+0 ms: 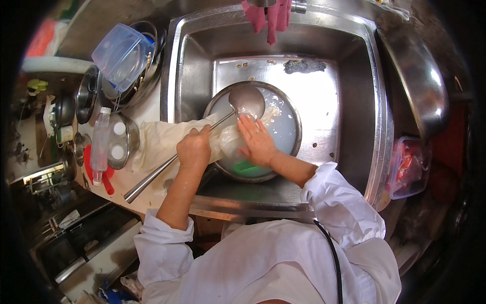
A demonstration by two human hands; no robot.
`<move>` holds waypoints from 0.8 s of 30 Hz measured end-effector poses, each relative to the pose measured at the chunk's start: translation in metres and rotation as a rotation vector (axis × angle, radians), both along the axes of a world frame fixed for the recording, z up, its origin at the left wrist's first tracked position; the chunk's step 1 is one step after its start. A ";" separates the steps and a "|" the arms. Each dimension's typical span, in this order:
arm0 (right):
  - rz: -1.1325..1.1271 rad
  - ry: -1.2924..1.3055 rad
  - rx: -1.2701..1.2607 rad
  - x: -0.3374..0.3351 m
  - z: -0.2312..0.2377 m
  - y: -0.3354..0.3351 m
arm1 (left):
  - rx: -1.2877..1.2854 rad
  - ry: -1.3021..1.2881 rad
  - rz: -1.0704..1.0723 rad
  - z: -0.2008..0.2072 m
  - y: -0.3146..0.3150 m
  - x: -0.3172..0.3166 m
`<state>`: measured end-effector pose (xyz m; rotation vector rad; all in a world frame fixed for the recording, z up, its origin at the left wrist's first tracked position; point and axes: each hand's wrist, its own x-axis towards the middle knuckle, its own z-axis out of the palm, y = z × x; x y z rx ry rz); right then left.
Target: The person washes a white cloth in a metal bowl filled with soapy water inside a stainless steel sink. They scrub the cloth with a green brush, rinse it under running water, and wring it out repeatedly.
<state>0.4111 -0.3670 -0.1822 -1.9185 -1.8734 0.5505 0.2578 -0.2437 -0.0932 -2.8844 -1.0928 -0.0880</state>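
My left hand (pixel 194 150) is wrapped round the long metal handle of a ladle (pixel 248 96). The ladle's rounded bowl lies over a metal basin (pixel 298 124) of cloudy whitish water inside the sink. With fingers stretched out, my right hand (pixel 257 142) lies over the water, its fingertips at the near edge of the ladle's bowl. A wet cream cloth (pixel 162 142) runs from the counter over the sink's left edge into the basin, passing beneath the ladle handle. Something green (pixel 247 167) shows at the basin's near side; its kind is unclear.
Pink gloves (pixel 268 19) hang at the tap. On the left counter are a clear plastic bottle (pixel 101 144), a metal bowl (pixel 132 142), a red-handled tool (pixel 107 182) and a plastic container (pixel 121 55). A large metal bowl (pixel 417 76) leans right, above a clear box (pixel 410 169).
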 end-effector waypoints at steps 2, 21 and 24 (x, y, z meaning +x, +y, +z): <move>-0.005 -0.112 0.053 0.004 -0.001 0.001 | 0.008 -0.002 -0.003 0.004 -0.002 0.002; -0.007 0.258 -0.007 0.001 -0.033 -0.017 | -0.077 0.255 -0.029 0.012 0.012 0.019; -0.540 0.596 -0.097 -0.003 -0.069 -0.032 | -0.146 0.319 -0.045 -0.006 0.010 0.021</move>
